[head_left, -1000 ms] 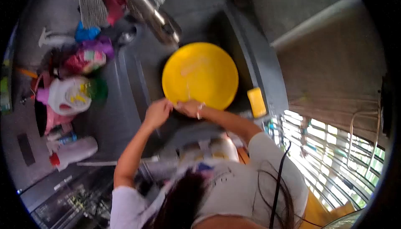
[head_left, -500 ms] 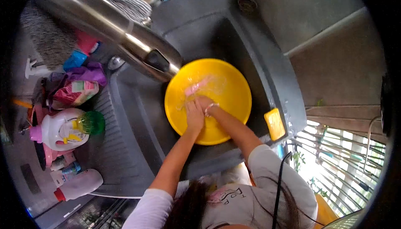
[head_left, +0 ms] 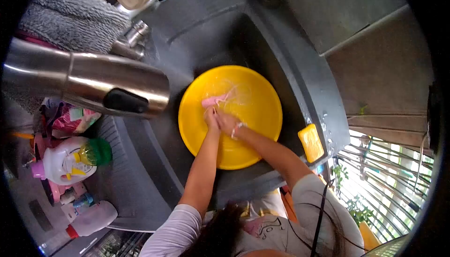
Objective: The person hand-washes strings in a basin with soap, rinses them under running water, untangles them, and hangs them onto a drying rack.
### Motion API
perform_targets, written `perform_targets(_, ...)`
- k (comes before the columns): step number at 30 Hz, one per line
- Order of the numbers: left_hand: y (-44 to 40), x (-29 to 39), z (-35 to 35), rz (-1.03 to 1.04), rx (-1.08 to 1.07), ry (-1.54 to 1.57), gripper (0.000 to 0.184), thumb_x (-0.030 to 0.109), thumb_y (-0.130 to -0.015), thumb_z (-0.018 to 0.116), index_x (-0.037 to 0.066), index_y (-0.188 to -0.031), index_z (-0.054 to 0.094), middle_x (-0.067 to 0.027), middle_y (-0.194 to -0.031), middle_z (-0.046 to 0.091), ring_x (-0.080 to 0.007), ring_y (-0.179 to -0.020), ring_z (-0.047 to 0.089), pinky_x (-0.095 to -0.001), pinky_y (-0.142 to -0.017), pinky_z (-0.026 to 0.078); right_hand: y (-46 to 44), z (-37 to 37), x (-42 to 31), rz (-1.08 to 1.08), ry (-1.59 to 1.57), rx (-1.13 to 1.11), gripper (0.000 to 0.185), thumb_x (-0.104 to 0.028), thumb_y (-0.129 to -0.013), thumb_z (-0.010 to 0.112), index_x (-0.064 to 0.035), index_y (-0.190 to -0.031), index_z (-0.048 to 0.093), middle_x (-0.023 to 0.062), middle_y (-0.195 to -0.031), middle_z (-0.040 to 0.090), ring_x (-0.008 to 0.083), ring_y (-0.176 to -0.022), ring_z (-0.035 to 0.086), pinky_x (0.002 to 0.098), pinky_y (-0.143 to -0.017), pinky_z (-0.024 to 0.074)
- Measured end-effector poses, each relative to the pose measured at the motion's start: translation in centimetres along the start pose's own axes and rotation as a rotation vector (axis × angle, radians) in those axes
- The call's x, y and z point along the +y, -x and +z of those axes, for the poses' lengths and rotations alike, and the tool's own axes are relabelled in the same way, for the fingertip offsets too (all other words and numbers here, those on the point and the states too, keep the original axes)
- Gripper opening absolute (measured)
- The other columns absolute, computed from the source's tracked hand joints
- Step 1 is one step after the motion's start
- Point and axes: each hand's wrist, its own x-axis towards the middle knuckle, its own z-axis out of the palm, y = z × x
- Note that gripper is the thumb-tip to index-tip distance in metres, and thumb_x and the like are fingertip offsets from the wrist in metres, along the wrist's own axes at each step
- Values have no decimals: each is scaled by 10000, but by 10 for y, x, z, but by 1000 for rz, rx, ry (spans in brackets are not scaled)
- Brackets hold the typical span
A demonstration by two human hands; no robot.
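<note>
A round yellow basin (head_left: 258,139) stands in the dark grey sink. Both hands are inside it, pressed close together near its middle. My left hand (head_left: 212,117) is closed like a fist at the near end of a small, wet pink cloth-like piece (head_left: 214,101) with pale thin strings trailing to the right. My right hand (head_left: 228,124), with a light bracelet at the wrist, is closed against my left hand. What lies between the fingers is mostly hidden.
The metal faucet (head_left: 112,86) reaches in from the left. A yellow soap-like block (head_left: 311,143) lies on the right rim of the sink (head_left: 328,111). On the left are a white bottle (head_left: 65,161), a green-topped container (head_left: 98,151) and a grey towel (head_left: 75,18).
My view has shifted, so the faucet sits further left. My left hand has gone from lying flatter over the other to a closed fist. The pink piece now lies more level.
</note>
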Motion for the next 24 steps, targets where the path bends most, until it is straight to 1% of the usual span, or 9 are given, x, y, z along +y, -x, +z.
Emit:
perform_targets(2, -7, 1, -2, -16, 62, -69, 210, 261, -792, 507, 70, -735, 572, -46, -698, 548, -202, -730, 546, -317, -691, 457, 3, -25, -26, 51, -138, 5, 374, -287, -903, 366, -57, -1128, 557, 195, -1044, 609, 320, -930, 597, 372, -840, 441)
perform_targets(5, 49, 12, 75, 20, 137, 310, 308, 346, -813, 487, 62, -868, 592, -82, -848, 594, -221, -806, 562, -339, -728, 472, -23, -27, -2, 247, -460, 131, 383, -261, -891, 399, -69, -1197, 526, 172, -1080, 605, 306, -1017, 569, 379, -902, 418)
perform_targets(9, 67, 16, 88, -111, 147, 362, 378, 369, -859, 418, 67, -1037, 562, -100, -1045, 586, -239, -910, 563, -355, -765, 478, -11, 35, 12, 108, 113, -128, 441, -349, -919, 354, -74, -1228, 506, 161, -1247, 506, 265, -1177, 456, 379, -995, 345)
perform_targets(14, 34, -40, 59, -361, 191, 399, 415, 391, -888, 388, 85, -1135, 519, -102, -1155, 553, -264, -977, 548, -379, -818, 462, -24, -5, 24, 439, 232, -286, 466, -410, -934, 318, -82, -1208, 502, 197, -1223, 513, 290, -1188, 451, 410, -954, 378)
perform_targets(16, 30, -5, 17, -186, 126, -504, 416, 337, -878, 451, 73, -1199, 454, -149, -1201, 485, -275, -1053, 479, -426, -864, 408, -8, 8, 32, 199, -125, -40, 373, -294, -887, 429, -63, -1165, 523, 224, -1054, 599, 337, -935, 593, 409, -873, 434)
perform_targets(18, 44, 10, 24, -82, 57, -962, 438, 310, -873, 482, 67, -1231, 422, -172, -1224, 451, -280, -1091, 444, -450, -888, 382, -12, -3, 50, 224, 152, -43, 365, -293, -878, 439, -65, -1149, 527, 217, -1065, 597, 337, -956, 587, 418, -876, 427)
perform_targets(19, 74, 25, 52, 228, 263, -1384, 472, 283, -877, 485, 60, -1277, 372, -201, -1282, 389, -314, -1152, 391, -460, -938, 334, -13, -7, 58, 226, 432, -52, 357, -293, -869, 449, -68, -1134, 531, 210, -1075, 595, 336, -976, 580, 426, -879, 419)
perform_targets(20, 93, 32, 68, 567, 481, -1781, 513, 256, -881, 488, 54, -1323, 323, -229, -1339, 326, -348, -1213, 338, -469, -989, 287, -11, -15, 58, 142, 492, 225, 339, -279, -861, 459, -65, -1113, 533, 201, -1053, 600, 347, -965, 574, 440, -855, 424)
perform_targets(24, 91, 9, 49, 958, 317, -1977, 549, 230, -889, 456, 50, -1367, 252, -265, -1381, 250, -426, -1267, 254, -471, -1047, 218, -8, -48, 29, -129, 622, 864, 272, -233, -841, 484, -68, -1050, 541, 165, -1036, 574, 349, -958, 534, 456, -834, 411)
